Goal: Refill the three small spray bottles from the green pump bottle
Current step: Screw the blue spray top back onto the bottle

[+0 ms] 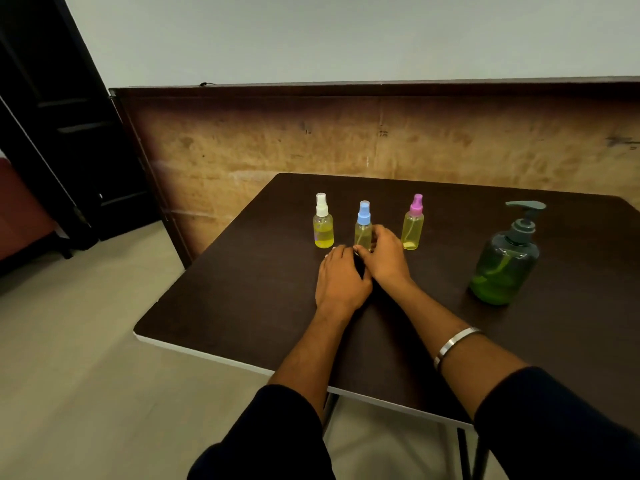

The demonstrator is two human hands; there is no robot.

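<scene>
Head view of a dark brown worktop (242, 289) with three small spray bottles standing upright in a row toward 12 o'clock. The white-capped bottle (323, 221) stands at the 11 o'clock end and holds yellow liquid to about shoulder level. The blue-capped bottle (363, 223) is in the middle, its lower body hidden behind the hands. The pink-capped bottle (412, 223) stands at the 1 o'clock end; its body looks yellow-tinted, with liquid visible only near the base. The three are near one another but apart.

The green pump bottle (506, 261) stands upright at 2 o'clock, well apart from the row, pump head on, with green liquid filling roughly its lower part.

The right hand (384, 254) is at the blue-capped bottle, its fingers curled round the lower body from the 3 o'clock side and the thumb reaching across the front. The left hand (341, 278) lies palm down just beside it at 7 o'clock, fingers straight and relaxed, tips near the base of the same bottle; contact with the bottle cannot be told. The two hands touch at the thumb side. A metal bangle (457, 344) sits on the right forearm, and dark sleeves (277, 434) cover both upper forearms.

Behind the worktop at 12 o'clock runs a brown wooden panel (346, 147) beneath a pale wall
</scene>
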